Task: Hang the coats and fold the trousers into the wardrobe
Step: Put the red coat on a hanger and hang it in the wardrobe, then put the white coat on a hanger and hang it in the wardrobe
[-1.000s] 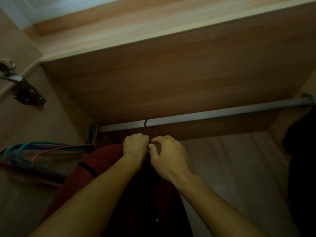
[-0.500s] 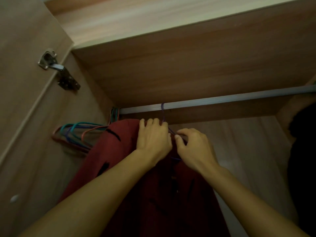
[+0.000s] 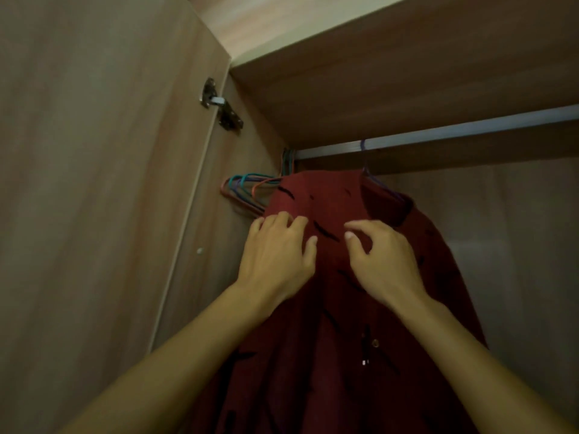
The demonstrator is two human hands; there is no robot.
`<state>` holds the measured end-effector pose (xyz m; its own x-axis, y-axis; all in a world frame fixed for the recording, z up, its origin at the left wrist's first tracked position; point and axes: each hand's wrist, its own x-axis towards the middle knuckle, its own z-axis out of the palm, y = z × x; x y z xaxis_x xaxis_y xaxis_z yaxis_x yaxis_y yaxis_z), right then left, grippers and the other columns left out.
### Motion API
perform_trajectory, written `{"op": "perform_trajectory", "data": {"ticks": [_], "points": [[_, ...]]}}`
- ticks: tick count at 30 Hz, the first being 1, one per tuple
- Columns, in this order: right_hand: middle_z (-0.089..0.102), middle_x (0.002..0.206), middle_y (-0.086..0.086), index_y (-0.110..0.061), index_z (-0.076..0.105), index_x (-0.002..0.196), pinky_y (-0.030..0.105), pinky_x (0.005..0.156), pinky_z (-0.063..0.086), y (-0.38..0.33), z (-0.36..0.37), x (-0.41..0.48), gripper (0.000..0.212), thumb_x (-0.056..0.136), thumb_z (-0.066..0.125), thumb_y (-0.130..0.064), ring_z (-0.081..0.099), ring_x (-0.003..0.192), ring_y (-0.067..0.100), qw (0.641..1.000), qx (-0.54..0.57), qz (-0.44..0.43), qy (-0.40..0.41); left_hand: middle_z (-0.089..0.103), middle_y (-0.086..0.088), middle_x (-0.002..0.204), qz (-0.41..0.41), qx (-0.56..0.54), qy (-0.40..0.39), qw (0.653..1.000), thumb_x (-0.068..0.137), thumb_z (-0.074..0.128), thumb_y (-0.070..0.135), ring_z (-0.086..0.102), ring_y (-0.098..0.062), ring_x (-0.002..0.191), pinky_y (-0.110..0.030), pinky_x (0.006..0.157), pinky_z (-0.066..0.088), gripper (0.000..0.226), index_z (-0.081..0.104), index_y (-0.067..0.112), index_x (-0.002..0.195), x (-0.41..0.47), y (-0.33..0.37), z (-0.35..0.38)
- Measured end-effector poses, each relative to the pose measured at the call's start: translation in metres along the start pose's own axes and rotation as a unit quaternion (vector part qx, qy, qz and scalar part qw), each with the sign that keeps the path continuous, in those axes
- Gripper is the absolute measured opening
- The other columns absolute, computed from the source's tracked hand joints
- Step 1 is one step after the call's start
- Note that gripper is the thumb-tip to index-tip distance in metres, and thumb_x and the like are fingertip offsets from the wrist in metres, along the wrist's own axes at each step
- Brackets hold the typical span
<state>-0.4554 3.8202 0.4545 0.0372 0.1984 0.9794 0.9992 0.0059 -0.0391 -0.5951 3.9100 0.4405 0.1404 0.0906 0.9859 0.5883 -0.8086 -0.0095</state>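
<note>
— Whereabouts of the dark red woven coat with black dashes [image 3: 360, 277]?
— Hung on a thin purple wire hanger [image 3: 365, 170], hooked over the grey metal rail [image 3: 470, 133] toward its left end, just under the wardrobe's wooden top panel [image 3: 407, 73].
— And the left hand [image 3: 275, 255]?
— Rested flat on the coat's shoulder nearer the left wall, wide and relaxed, gripping nothing.
— The right hand [image 3: 382, 261]?
— Hovered at the coat's front below the collar, loosely curled, thumb and forefinger parted, apparently pinching no cloth.
— Best way through the step, judged from that?
— Looked like final straightening. Needed both shoulders seated evenly on the hanger, collar centred under the hook, front smoothed downward without tugging the hook off the rail.
— Room to move?
— Cramped at the left: bunch of coloured wire hangers [image 3: 244, 191] just beside the coat, crowded against the left wall, near the open wooden door [image 3: 94, 214] and its metal hinge [image 3: 221, 108]. Plenty of bare rail toward the right end, so probably better slid rightward than leftward.
</note>
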Motion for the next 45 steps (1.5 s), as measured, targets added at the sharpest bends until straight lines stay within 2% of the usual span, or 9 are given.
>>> {"op": "perform_trajectory", "data": {"ticks": [5,9,13,19,25,31,34,39,45], "points": [[0.063,0.114,-0.01,-0.023,0.066,0.111,0.021,0.087,0.042,-0.031,0.005,-0.059,0.024,0.091,0.055,-0.028,0.058,0.106,0.009,0.995,0.096,-0.016,-0.03,0.065,-0.006,0.106,-0.06,0.034,-0.031,0.997,0.088,0.04,0.046,0.06,-0.026,0.099,-0.039,0.092,0.042,0.048,0.061,0.015,0.119,-0.073,0.001,-0.043],[0.062,0.115,-0.012,-0.024,0.066,0.113,0.028,0.087,0.049,-0.068,0.012,-0.096,0.026,0.091,0.054,-0.033,0.058,0.105,0.007,0.981,0.181,0.003,-0.065,0.065,-0.006,0.102,-0.092,0.111,-0.092,0.985,0.09,0.038,0.045,0.061,-0.026,0.093,-0.038,0.085,0.045,0.045,0.061,0.016,0.115,-0.131,-0.001,-0.095],[0.061,0.119,-0.01,-0.022,0.064,0.117,0.024,0.09,0.045,-0.121,0.018,-0.134,0.031,0.092,0.053,-0.037,0.056,0.108,0.007,0.957,0.269,0.01,-0.107,0.061,-0.005,0.119,-0.156,0.186,-0.159,0.957,0.092,0.031,0.047,0.058,-0.026,0.102,-0.037,0.088,0.042,0.048,0.056,0.02,0.124,-0.182,-0.011,-0.16],[0.06,0.12,-0.008,-0.022,0.062,0.119,0.018,0.088,0.039,-0.22,0.016,-0.202,0.031,0.093,0.052,-0.037,0.055,0.109,0.006,0.919,0.36,-0.007,-0.159,0.061,-0.004,0.122,-0.229,0.252,-0.15,0.928,0.093,0.035,0.047,0.059,-0.025,0.107,-0.038,0.092,0.043,0.047,0.056,0.02,0.126,-0.261,-0.035,-0.264],[0.062,0.119,-0.009,-0.022,0.064,0.116,0.032,0.092,0.048,-0.338,0.002,-0.271,0.035,0.092,0.048,-0.042,0.056,0.109,0.007,0.861,0.459,-0.051,-0.216,0.058,-0.003,0.128,-0.302,0.311,-0.168,0.885,0.093,0.032,0.056,0.055,-0.022,0.115,-0.037,0.098,0.04,0.055,0.053,0.021,0.13,-0.337,-0.054,-0.384],[0.064,0.12,-0.004,-0.021,0.066,0.114,0.025,0.095,0.044,-0.471,-0.026,-0.34,0.039,0.093,0.046,-0.047,0.058,0.109,0.008,0.778,0.555,-0.123,-0.265,0.055,-0.008,0.132,-0.317,0.413,-0.232,0.822,0.089,0.032,0.062,0.051,-0.028,0.12,-0.043,0.1,0.041,0.066,0.05,0.017,0.134,-0.412,-0.033,-0.519],[0.063,0.124,-0.001,-0.022,0.065,0.117,0.032,0.099,0.045,-0.541,-0.05,-0.386,0.046,0.091,0.043,-0.053,0.058,0.114,0.014,0.743,0.572,-0.159,-0.31,0.055,-0.007,0.132,-0.374,0.451,-0.228,0.778,0.089,0.031,0.065,0.05,-0.027,0.121,-0.042,0.101,0.039,0.068,0.049,0.018,0.134,-0.452,-0.023,-0.586],[0.062,0.124,0.0,-0.02,0.063,0.118,0.038,0.091,0.051,-0.642,-0.092,-0.454,0.045,0.092,0.045,-0.052,0.06,0.11,0.019,0.683,0.603,-0.206,-0.357,0.056,-0.009,0.129,-0.453,0.494,-0.235,0.703,0.09,0.027,0.067,0.05,-0.028,0.12,-0.043,0.101,0.038,0.069,0.048,0.018,0.133,-0.515,-0.011,-0.687],[0.064,0.121,0.004,-0.016,0.064,0.117,0.043,0.089,0.05,-0.747,-0.139,-0.511,0.043,0.091,0.05,-0.047,0.061,0.108,0.023,0.594,0.654,-0.254,-0.394,0.055,-0.007,0.129,-0.536,0.516,-0.179,0.644,0.087,0.029,0.065,0.049,-0.027,0.121,-0.044,0.105,0.034,0.068,0.05,0.018,0.132,-0.573,0.007,-0.789]]}}
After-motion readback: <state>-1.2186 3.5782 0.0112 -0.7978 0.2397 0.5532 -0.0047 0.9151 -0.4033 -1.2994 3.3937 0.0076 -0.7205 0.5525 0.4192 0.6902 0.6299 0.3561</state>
